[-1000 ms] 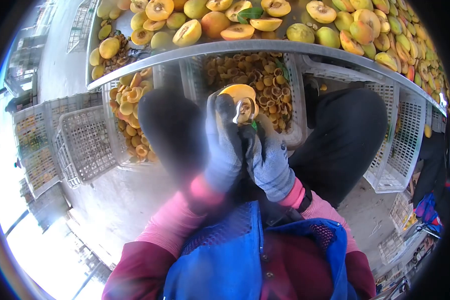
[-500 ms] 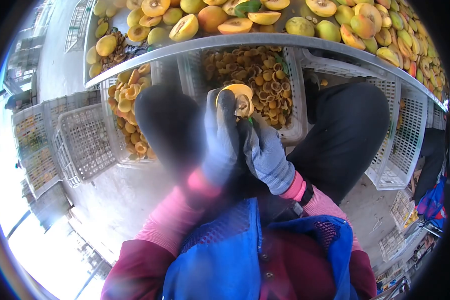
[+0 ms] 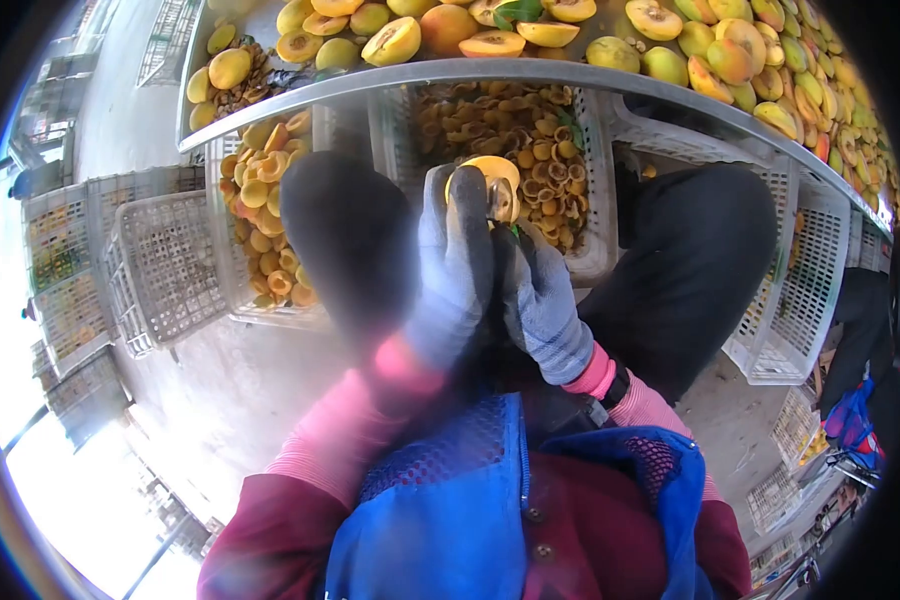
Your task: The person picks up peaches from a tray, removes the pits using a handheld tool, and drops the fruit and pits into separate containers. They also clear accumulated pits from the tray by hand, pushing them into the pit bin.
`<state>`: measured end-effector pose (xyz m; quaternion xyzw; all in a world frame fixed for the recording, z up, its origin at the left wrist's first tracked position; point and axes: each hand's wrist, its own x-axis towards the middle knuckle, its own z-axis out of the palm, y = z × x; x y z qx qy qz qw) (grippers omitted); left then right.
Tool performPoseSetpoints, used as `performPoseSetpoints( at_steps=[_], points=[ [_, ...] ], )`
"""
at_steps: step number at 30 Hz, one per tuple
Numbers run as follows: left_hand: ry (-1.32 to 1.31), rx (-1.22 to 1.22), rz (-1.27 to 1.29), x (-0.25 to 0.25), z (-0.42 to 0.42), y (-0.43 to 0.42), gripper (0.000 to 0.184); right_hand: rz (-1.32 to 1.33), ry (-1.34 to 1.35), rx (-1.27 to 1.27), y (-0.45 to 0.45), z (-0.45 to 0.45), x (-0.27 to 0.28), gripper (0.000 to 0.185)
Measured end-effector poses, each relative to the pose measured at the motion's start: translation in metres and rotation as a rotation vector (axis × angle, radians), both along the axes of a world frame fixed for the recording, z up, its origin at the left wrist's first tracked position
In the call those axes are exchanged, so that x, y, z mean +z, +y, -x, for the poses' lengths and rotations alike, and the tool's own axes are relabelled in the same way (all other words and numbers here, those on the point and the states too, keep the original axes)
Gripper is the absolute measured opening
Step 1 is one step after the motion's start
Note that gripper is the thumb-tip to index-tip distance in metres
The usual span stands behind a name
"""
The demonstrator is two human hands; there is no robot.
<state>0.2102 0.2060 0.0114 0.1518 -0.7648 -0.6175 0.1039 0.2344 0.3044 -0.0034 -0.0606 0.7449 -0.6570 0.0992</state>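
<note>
My left hand, in a blue-grey glove with dark fingers, is closed around a halved yellow peach. The cut face with its brown hollow is turned toward my right hand. My right hand, gloved the same way, is closed just below and right of the fruit, close against my left hand. A small green bit shows at its fingertips, but what it grips is mostly hidden. Both hands are above a white crate of hollowed peach halves between my knees.
A metal-edged table across the front carries many whole and halved peaches. At left stand another crate of peach halves and a grey plastic crate. White crates stand at right, with part of another person beyond.
The view has shifted slightly. The peach half has turned a little in my left hand, whose fingers now cover more of its left side. My right hand stays close beside it.
</note>
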Motion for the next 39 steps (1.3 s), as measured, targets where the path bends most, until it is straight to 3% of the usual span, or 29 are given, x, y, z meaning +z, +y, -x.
performPoseSetpoints(
  at_steps=[2, 5, 6, 9, 12, 13, 19, 24, 29, 34, 37, 39],
  points=[
    [-0.205, -0.036, -0.371, 0.005, 0.008, -0.015, 0.025, -0.115, 0.123, 0.022, 0.003, 0.003, 0.002, 0.039],
    [-0.174, -0.224, -0.173, 0.001, 0.015, -0.037, 0.034, -0.125, 0.162, 0.069, 0.004, 0.013, 0.0, 0.034],
    [-0.234, -0.211, -0.475, 0.012, 0.019, -0.036, 0.035, -0.089, 0.145, 0.06, 0.003, 0.015, 0.001, 0.028],
    [-0.079, -0.142, -0.493, -0.007, 0.013, -0.029, 0.036, -0.065, 0.162, -0.003, 0.002, 0.014, 0.008, 0.022],
    [-0.123, 0.074, -0.344, -0.005, 0.006, -0.01, 0.037, -0.06, 0.217, -0.073, -0.002, 0.013, 0.017, 0.022],
    [-0.169, 0.106, -0.413, 0.001, 0.006, -0.005, 0.036, -0.065, 0.223, -0.086, -0.002, 0.011, 0.017, 0.022],
    [0.177, 0.123, -0.421, -0.005, 0.008, 0.009, 0.029, -0.084, 0.127, -0.083, -0.003, 0.005, 0.006, 0.025],
    [-0.021, 0.056, -0.357, -0.005, 0.012, 0.0, 0.026, 0.054, 0.092, -0.04, 0.0, 0.009, 0.006, 0.031],
    [-0.015, -0.003, -0.288, -0.005, 0.016, -0.005, 0.026, 0.197, -0.039, 0.052, 0.007, 0.011, -0.003, 0.038],
    [-0.29, -0.11, -0.292, -0.004, 0.022, -0.021, 0.034, 0.149, -0.228, 0.06, 0.007, -0.005, -0.029, 0.041],
    [-0.192, -0.113, -0.168, -0.005, 0.021, -0.019, 0.026, 0.221, -0.22, 0.056, 0.005, 0.001, -0.017, 0.037],
    [-0.013, -0.055, 0.043, -0.004, 0.017, -0.012, 0.024, 0.486, -0.803, 0.133, 0.012, 0.013, 0.004, 0.033]
  ],
)
